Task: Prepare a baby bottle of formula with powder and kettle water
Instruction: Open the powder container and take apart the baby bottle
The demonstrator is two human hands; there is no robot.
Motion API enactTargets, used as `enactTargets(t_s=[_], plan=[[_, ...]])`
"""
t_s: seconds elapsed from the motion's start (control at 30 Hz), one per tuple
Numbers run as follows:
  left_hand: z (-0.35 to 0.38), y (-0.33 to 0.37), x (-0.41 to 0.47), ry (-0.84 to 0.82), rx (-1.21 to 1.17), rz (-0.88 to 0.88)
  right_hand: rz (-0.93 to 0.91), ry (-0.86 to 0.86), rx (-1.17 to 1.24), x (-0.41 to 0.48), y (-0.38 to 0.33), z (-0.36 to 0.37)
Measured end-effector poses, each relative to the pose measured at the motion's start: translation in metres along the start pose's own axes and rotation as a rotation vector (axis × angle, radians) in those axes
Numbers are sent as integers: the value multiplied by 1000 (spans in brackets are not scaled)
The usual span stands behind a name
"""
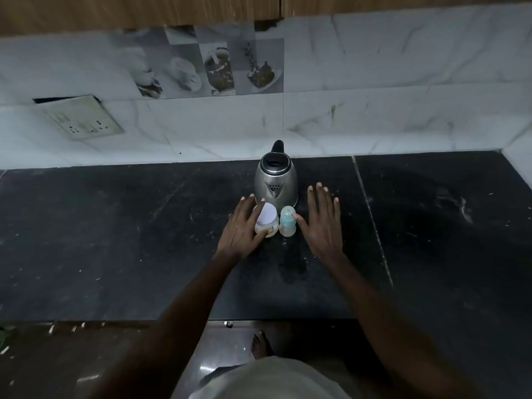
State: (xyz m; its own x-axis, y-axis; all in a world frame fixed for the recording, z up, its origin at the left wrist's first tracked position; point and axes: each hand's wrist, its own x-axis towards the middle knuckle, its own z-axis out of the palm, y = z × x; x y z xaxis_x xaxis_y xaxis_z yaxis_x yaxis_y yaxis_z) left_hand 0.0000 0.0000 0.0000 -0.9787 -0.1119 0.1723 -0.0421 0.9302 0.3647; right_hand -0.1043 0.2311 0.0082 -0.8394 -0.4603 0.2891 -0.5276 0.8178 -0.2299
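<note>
A steel electric kettle (275, 184) with a black lid and handle stands at the back of the dark stone counter (115, 240). Right in front of it sit a small clear jar of pale powder with a white lid (268, 218) and a small baby bottle with a teal cap (287, 223), side by side. My left hand (240, 228) lies against the jar's left side with straight fingers, the index finger over the lid and the thumb at the jar's near side. My right hand (322, 223) is spread flat just right of the bottle, its thumb tip touching the cap.
A marble-tiled wall (403, 110) runs behind the counter, with a switch and socket plate (83, 119) at the left. The wall turns a corner at the far right. The counter's front edge is near me, and my foot shows on the floor below.
</note>
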Motion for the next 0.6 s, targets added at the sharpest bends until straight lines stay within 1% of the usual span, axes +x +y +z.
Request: enactTargets(t_s=[0.13,0.23,0.4,0.5,0.6], plan=[[2,1,8,-99,-10,-27,0,-40,21,1,-5,7],[3,6,12,-109,-30,-42,11,-81,135,1,-9,12],[8,10,21,-189,-54,-171,-27,55,141,0,-11,15],[12,12,27,-212,-45,-214,-52,39,186,0,-10,17],[15,13,29,-200,-68,-245,-60,-3,211,-3,-10,21]])
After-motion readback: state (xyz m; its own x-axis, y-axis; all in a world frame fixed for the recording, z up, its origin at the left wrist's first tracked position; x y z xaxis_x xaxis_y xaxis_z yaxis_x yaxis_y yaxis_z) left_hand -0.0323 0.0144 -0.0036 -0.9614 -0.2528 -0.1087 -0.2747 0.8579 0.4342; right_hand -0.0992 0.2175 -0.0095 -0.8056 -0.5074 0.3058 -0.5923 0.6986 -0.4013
